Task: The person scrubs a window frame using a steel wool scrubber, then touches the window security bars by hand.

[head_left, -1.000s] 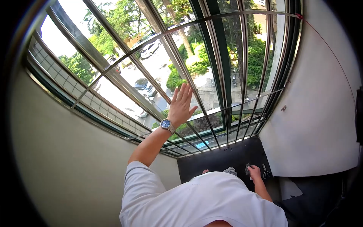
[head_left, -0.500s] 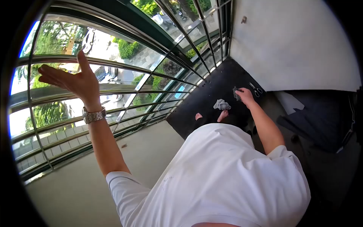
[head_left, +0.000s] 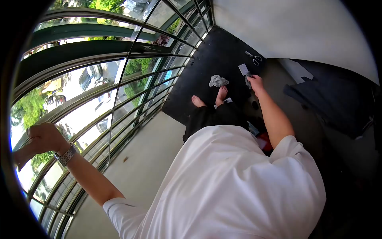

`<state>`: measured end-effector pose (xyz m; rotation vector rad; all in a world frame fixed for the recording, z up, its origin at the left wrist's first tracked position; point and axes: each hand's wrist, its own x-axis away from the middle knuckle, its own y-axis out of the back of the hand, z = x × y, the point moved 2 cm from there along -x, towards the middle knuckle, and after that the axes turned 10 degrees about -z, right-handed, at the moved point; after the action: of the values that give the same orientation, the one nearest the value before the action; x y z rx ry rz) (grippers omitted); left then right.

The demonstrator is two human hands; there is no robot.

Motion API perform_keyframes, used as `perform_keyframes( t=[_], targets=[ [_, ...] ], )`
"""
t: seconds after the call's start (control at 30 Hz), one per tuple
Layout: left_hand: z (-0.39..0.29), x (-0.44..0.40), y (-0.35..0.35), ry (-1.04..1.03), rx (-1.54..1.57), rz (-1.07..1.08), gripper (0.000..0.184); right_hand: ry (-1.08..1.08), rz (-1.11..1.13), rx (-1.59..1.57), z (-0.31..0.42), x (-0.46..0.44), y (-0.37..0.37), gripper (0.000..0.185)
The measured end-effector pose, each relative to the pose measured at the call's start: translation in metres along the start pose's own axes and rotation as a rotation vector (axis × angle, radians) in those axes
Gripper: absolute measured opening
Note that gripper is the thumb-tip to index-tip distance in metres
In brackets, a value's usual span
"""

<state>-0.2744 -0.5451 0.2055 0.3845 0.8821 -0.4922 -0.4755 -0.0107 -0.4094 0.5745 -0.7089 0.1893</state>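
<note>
My left hand (head_left: 41, 141), with a metal watch (head_left: 65, 154) at its wrist, is raised at the barred window on the far left. Its fingers are bent in beside a metal bar (head_left: 93, 92); whatever they close on is hidden. Low on the right, my right hand (head_left: 256, 83) grips a crumpled dark grey cloth (head_left: 248, 81). A lighter grey cloth (head_left: 218, 81) lies bunched on the black floor mat (head_left: 211, 51), just beyond my bare feet (head_left: 197, 101). A small pale card (head_left: 243, 69) and scissors (head_left: 254, 59) lie past my right hand.
Horizontal metal bars line the left side, with cars and greenery outside. A white wall (head_left: 294, 28) closes off the far side. Dark fabric (head_left: 326, 101) is heaped at the right. A red item (head_left: 264, 142) partly shows beside my body.
My left hand has moved down and left, its spread fingers now bent in. The view has shifted. The right hand still holds the dark cloth, and the pale card beyond it has come into sight.
</note>
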Motion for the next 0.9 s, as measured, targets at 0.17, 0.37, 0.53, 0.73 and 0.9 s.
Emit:
perform_keyframes(
  t=[0.17,0.37,0.53,0.73,0.9],
  targets=[
    [0.007,0.013,-0.009,0.090,0.060,-0.027,0.070,0.199,-0.213,0.490,0.036,-0.013,-0.003,0.046],
    [0.012,0.022,-0.016,0.222,0.140,-0.067,0.062,0.064,0.138,0.166,0.149,0.009,-0.021,0.042],
    [0.009,0.018,-0.017,0.233,0.187,-0.138,0.060,0.008,0.552,-0.754,0.277,0.110,-0.044,0.057],
    [0.000,0.006,-0.016,0.171,0.175,-0.237,0.053,0.129,0.967,-1.052,0.358,0.194,-0.051,0.063],
    [-0.009,0.004,-0.012,0.154,0.273,-0.273,0.050,0.667,0.496,-0.160,0.365,0.198,-0.080,0.051]
  ],
)
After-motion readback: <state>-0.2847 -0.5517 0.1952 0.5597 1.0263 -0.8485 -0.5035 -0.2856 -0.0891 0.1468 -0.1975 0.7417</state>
